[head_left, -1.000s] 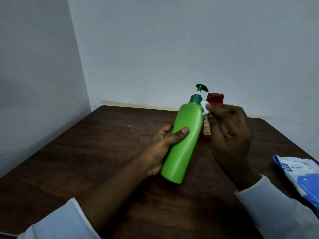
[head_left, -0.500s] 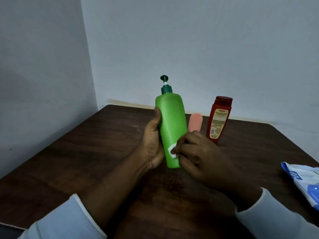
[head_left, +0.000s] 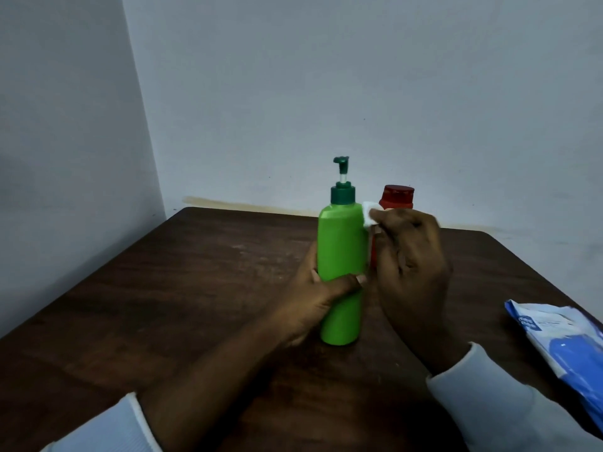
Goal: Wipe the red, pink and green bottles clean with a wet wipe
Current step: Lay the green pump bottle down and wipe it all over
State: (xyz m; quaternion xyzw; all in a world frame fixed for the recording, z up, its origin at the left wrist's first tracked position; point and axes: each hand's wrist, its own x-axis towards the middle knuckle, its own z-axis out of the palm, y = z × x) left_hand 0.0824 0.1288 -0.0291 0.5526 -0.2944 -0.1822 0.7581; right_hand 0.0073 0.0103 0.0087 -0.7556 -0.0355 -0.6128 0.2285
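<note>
The green pump bottle point(head_left: 341, 243) stands upright near the middle of the dark wooden table point(head_left: 195, 288). My left hand point(head_left: 313, 298) grips its lower half, thumb across the front. My right hand point(head_left: 411, 265) pinches a small white wet wipe point(head_left: 369, 214) against the bottle's upper right shoulder. Behind my right hand stands the red bottle point(head_left: 396, 199), with only its cap and a strip of its body showing. The pink bottle is hidden.
A blue and white wet wipe pack point(head_left: 564, 344) lies at the table's right edge. Grey walls close in the table at the back and on the left.
My right hand has moved the wipe from low on the bottle's front up to its right shoulder. The pink bottle, seen half a second ago, is now covered.
</note>
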